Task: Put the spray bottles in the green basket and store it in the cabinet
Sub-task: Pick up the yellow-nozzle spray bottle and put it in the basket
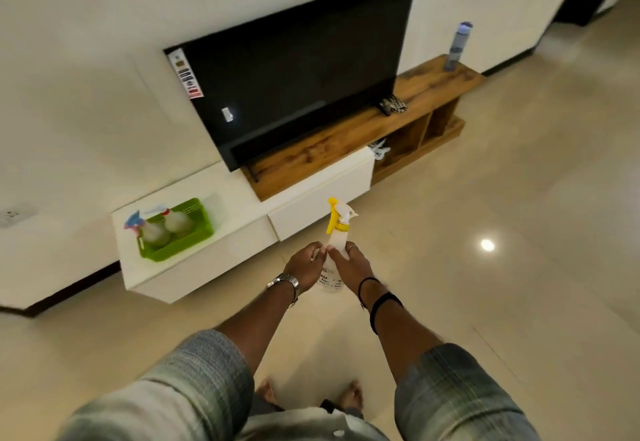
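I hold a clear spray bottle with a yellow trigger head (337, 229) upright in front of me, above the floor. My left hand (306, 262) and my right hand (349, 262) both wrap its body from either side. To the left, the green basket (201, 232) rests on the white cabinet top (242, 205). Two spray bottles lie in it: one with a blue and pink head (152, 231) and one with a white and red head (176, 220).
A large black TV (294, 73) leans on the wall over a wooden TV unit (346, 135) with open cubbies. A grey bottle (457, 45) stands at its right end and a remote (393, 104) lies near the middle. White drawer fronts (318, 201) face the shiny tile floor.
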